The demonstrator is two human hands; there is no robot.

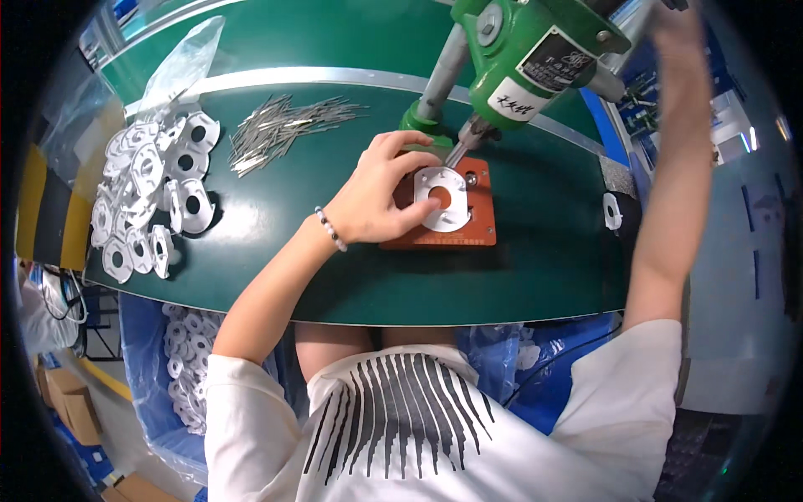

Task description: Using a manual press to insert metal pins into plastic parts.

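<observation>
A white plastic part point(452, 219) with a round central hole lies on an orange fixture block point(477, 238). My left hand point(386, 191) curves round its left side, thumb at the hole's edge and fingertips at its upper rim, holding it there. Just above the part's top edge comes the metal tip point(457, 154) of a green hand press point(520, 63). My right arm reaches up to the top right. There my right hand point(676, 29), slightly blurred, is closed round the press lever point(640, 42); its fingers show only in part.
A heap of similar white parts point(146, 171) sits at the table's left, beside a bundle of thin metal pins point(280, 130). One more white part point(612, 211) lies at the right edge. Below the table stands a blue-lined bin point(150, 393) with many white parts.
</observation>
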